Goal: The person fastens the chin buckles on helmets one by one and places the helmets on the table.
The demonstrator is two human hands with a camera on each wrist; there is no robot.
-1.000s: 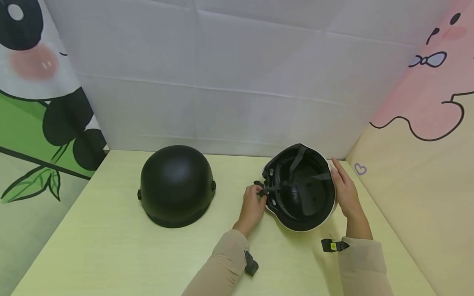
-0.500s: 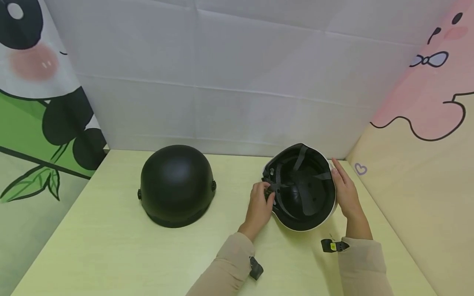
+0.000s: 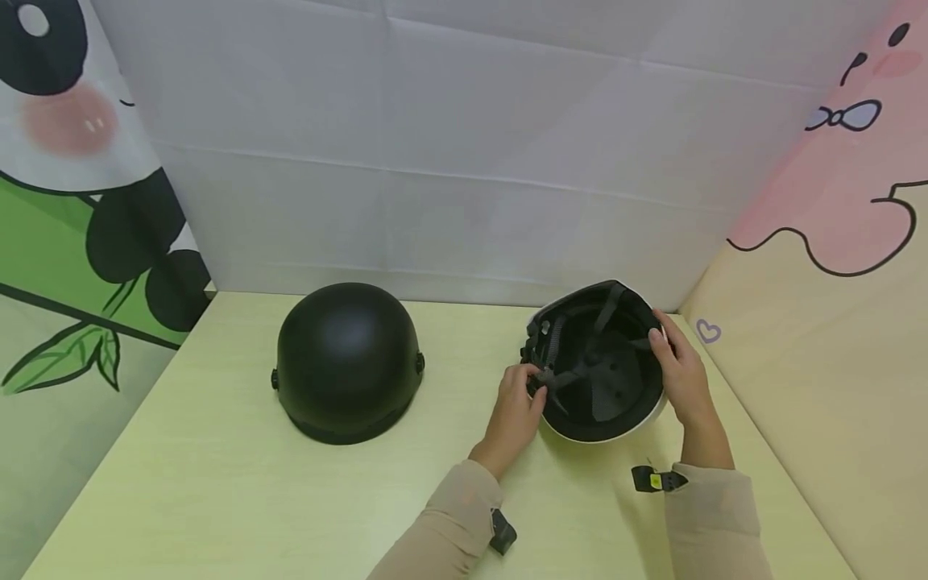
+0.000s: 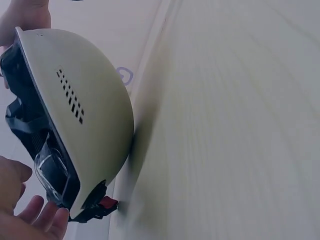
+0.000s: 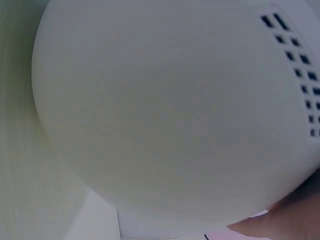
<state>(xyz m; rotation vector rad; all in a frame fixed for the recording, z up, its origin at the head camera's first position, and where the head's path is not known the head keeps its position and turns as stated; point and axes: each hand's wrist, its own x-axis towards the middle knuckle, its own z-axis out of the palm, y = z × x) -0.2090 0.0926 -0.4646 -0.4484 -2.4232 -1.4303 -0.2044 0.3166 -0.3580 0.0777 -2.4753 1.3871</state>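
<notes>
White helmet (image 3: 638,415) upturned on bench (image 3: 217,483) — left hand (image 3: 516,415) pinching strap (image 3: 561,377), right hand (image 3: 681,379) gripping rim; black helmet (image 3: 348,358) apart.

Black helmet (image 3: 347,362) blocking table's (image 3: 217,483) left half, white helmet (image 3: 638,415) right (wall close behind), open gap between

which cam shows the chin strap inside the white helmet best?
Head view: the strap crosses the white helmet interior, left hand pinching it. Left wrist shows only strap edges at the rim; right wrist shows just outer shell.
</notes>
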